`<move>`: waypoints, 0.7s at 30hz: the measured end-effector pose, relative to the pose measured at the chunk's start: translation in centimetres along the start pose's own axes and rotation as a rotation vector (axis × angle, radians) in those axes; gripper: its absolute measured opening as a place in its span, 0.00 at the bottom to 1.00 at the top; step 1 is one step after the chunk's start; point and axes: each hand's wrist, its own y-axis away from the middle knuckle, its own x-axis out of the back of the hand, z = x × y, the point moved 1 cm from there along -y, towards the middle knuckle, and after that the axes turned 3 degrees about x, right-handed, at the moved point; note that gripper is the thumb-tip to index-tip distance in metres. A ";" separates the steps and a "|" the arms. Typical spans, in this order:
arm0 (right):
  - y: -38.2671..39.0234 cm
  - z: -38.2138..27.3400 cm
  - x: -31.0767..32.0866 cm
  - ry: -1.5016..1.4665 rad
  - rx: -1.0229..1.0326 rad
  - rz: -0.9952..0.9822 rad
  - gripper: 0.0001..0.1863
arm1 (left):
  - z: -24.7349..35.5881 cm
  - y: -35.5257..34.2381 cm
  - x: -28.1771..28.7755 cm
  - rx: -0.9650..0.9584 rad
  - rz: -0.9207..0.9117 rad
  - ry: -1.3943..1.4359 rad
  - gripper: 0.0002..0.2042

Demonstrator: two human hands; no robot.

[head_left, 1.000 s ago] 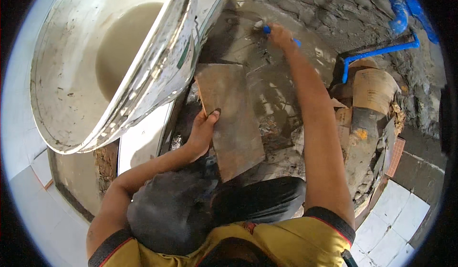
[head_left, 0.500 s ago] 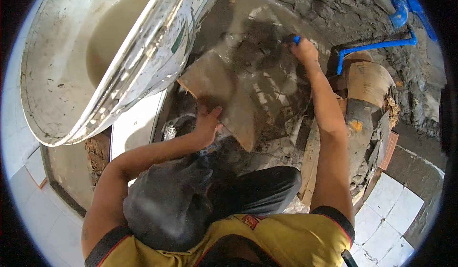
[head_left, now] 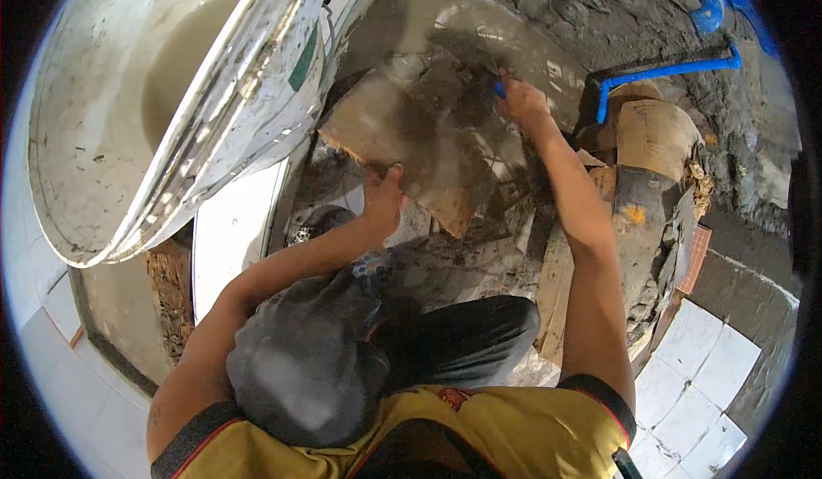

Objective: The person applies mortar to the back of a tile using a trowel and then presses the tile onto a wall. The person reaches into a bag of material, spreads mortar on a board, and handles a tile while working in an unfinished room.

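My left hand (head_left: 384,198) is closed on the near edge of a flat, mortar-smeared board (head_left: 364,124), with the thumb at its edge. Grey wet mortar (head_left: 458,77) lies heaped and smeared over the board's far side. My right hand (head_left: 522,102) grips the short blue handle (head_left: 500,90) of a tool at the right of this mortar. The tool's working end is blurred into the dark mortar, so its kind is unclear. Both forearms reach forward over my bent knees.
A big whitish tub (head_left: 94,136) with murky water tilts at the left. Blue pipes (head_left: 668,75) stick out at the right, above a mortar-covered pipe (head_left: 646,214) and cardboard (head_left: 655,141). Rough mortar (head_left: 599,17) covers the far surface. White tiles (head_left: 698,368) lie at the lower right.
My left hand and the board have shifted a little away from me. My right hand has moved left with the blue-handled tool, closer to the board.
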 end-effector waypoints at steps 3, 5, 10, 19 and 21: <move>0.5 1.0 1.0 -0.028 -0.031 -0.098 0.28 | 0.5 0.7 0.2 -0.056 -0.143 0.035 0.25; 1.1 1.4 1.4 -0.010 -0.023 -0.163 0.26 | 0.9 1.8 0.0 -0.108 -0.284 0.093 0.24; 4.9 0.0 1.8 -0.013 0.009 -0.199 0.24 | 1.8 3.1 -0.9 -0.005 -0.119 0.015 0.19; 6.5 2.9 -2.5 -0.229 -0.350 -0.030 0.20 | 0.0 -0.1 0.4 0.006 -0.102 0.097 0.20; 4.7 4.1 -4.8 -0.278 -0.266 -0.090 0.21 | -0.3 -0.7 0.6 0.023 -0.112 0.120 0.20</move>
